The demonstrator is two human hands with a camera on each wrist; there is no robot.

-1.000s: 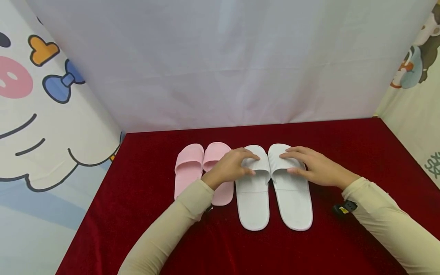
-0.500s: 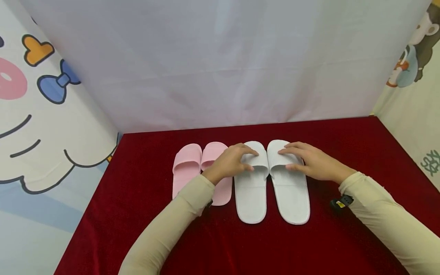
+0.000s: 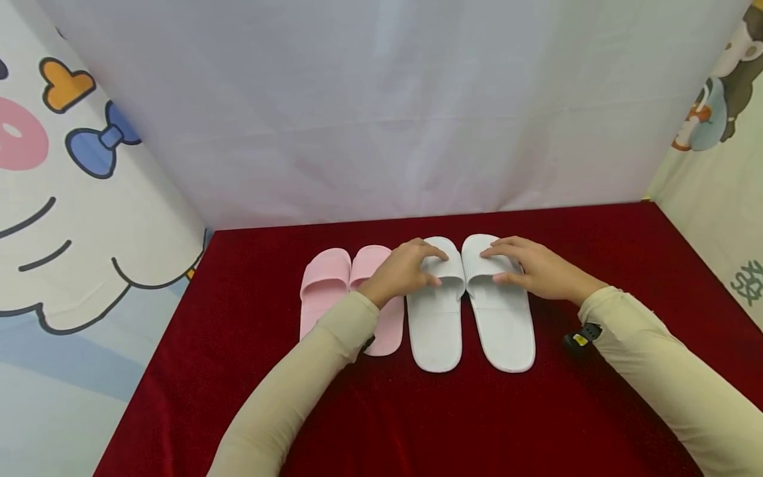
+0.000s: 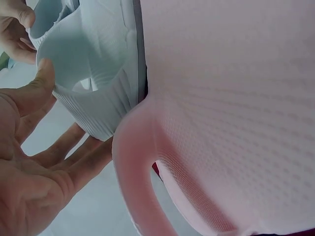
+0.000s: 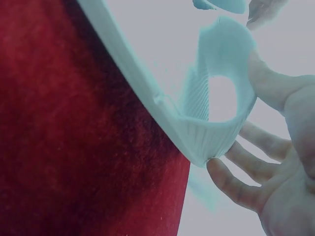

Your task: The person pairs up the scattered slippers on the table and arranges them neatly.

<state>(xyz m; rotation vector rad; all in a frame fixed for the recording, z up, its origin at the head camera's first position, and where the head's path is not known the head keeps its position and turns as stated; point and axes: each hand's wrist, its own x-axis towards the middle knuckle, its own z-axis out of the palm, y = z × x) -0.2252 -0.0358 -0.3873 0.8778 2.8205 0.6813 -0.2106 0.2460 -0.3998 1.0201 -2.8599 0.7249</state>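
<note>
Two white slippers lie side by side, toes away from me. My left hand (image 3: 405, 268) spans the ribbed strap of the left white slipper (image 3: 437, 334), its thumb at the strap's near rim and its fingers over the top. In the left wrist view the thumb meets the rim of that strap (image 4: 98, 110). My right hand (image 3: 539, 268) holds the right white slipper (image 3: 505, 338) in the same way. The right wrist view has its thumb on the rim and its fingers along the outside of the strap (image 5: 209, 137). Both soles lie flat.
Two pink slippers, the left one (image 3: 322, 298) and the right one (image 3: 389, 328), stand beside the white pair, partly under my left arm. Dark red cloth (image 3: 507, 424) covers the table. A pale curtain (image 3: 417, 132) rises behind its far edge, with printed cloths at both sides.
Both hands have moved away from me together with the white slippers, whose toes now reach slightly beyond those of the pink pair. The pink slippers have stayed in place.
</note>
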